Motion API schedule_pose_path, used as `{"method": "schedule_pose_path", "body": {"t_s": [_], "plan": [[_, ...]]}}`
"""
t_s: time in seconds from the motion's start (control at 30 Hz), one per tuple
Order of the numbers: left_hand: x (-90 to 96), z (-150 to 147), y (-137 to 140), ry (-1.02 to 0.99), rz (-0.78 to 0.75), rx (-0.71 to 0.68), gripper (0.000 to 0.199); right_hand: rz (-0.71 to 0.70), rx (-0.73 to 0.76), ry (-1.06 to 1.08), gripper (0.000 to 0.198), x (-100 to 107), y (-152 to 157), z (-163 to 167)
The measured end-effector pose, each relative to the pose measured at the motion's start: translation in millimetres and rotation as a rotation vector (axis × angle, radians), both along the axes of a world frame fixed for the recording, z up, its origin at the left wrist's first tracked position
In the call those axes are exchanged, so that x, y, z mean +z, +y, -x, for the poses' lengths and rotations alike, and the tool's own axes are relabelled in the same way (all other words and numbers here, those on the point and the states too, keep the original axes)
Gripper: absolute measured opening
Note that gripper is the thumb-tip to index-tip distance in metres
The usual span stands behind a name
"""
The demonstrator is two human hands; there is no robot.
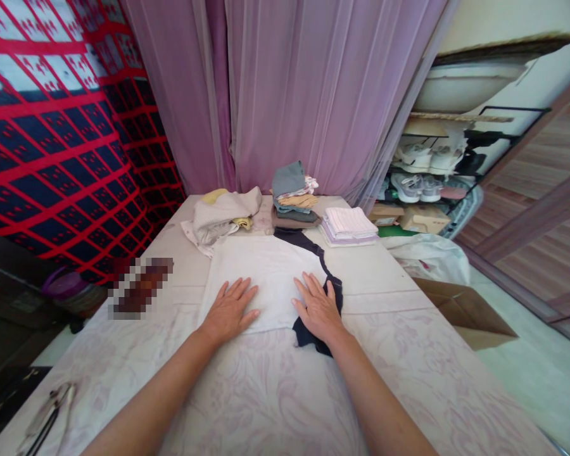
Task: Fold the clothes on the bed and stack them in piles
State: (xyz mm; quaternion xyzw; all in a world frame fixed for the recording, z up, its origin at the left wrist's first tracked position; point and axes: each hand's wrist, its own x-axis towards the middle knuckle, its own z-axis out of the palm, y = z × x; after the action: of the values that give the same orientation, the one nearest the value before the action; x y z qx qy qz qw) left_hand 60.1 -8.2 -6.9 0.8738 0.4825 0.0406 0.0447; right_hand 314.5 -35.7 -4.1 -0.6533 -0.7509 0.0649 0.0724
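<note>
The white shirt (pixel 270 272) lies flat, not yet folded, in front of the folded stack (pixel 294 216), left hand (pixel 228 311) and right hand (pixel 319 309) spread on it. Right of the stack, pink cloths (pixel 350 223) look done; left, rumpled clothes (pixel 225 212) seemingly remain.

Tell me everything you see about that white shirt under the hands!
The shirt has a white body, dark sleeves and a dark neck edge. It looks like soft cloth. It lies spread out flat on a patterned sheet, neck end toward the right. The left hand rests palm-down on the white, the right hand across white and dark parts.
</note>
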Motion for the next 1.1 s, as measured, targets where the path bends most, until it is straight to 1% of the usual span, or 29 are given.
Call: {"method": "schedule_pose_path", "body": {"t_s": [0.07, 0.13, 0.23, 0.3, 0.43, 0.5, 0.57, 0.63, 0.7, 0.77, 0.83, 0.97, 1.03, 1.1], "plan": [[-1.7, 3, -13, -0.01, -0.005, -0.013, 0.063, 0.005, 0.082, 0.01, 0.057, 0, -12, 4], [-4.1, 6, -23, -0.001, 0.004, -0.005, 0.064, 0.04, 0.138, 0.026, 0.059, -3, -19, 7], [-5.8, 10, -27, -0.005, 0.017, 0.011, 0.063, 0.017, 0.137, 0.131, 0.053, -9, -20, 3], [-5.7, 11, -26, -0.029, 0.025, 0.013, 0.061, -0.031, 0.116, 0.284, 0.043, -14, -16, -6], [-4.6, 13, -26, -0.101, 0.009, 0.03, 0.054, -0.092, 0.08, 0.716, 0.033, -23, -8, -31], [-3.2, 14, -30, -0.149, -0.024, 0.033, 0.051, -0.122, 0.02, 0.903, 0.031, -24, -6, -45], [-0.2, 12, -35, -0.189, -0.052, 0.009, 0.048, -0.153, -0.059, 1.016, 0.031, -25, -5, -59], [4.3, 5, -41, -0.208, -0.065, -0.039, 0.043, -0.166, -0.13, 1.048, 0.028, -24, -4, -72], [9.3, -8, -46, -0.211, -0.064, -0.102, 0.036, -0.158, -0.201, 1.014, 0.025, -24, -4, -83], [13.5, -28, -48, -0.212, -0.054, -0.182, 0.032, -0.152, -0.267, 0.968, 0.025, -24, -5, -90], [16.0, -49, -47, -0.21, -0.038, -0.269, 0.032, -0.153, -0.303, 0.951, 0.027, -24, -5, -93], [15.1, -82, -36, -0.202, -0.013, -0.401, 0.028, -0.111, -0.292, 0.95, 0.029, -24, -6, -88], [12.1, -89, -31, -0.214, 0.004, -0.422, 0.025, -0.061, -0.254, 0.932, 0.03, -23, -6, -86], [8.4, -91, -29, -0.254, 0.025, -0.412, 0.022, -0.013, -0.192, 0.907, 0.033, -20, -7, -86]]}}
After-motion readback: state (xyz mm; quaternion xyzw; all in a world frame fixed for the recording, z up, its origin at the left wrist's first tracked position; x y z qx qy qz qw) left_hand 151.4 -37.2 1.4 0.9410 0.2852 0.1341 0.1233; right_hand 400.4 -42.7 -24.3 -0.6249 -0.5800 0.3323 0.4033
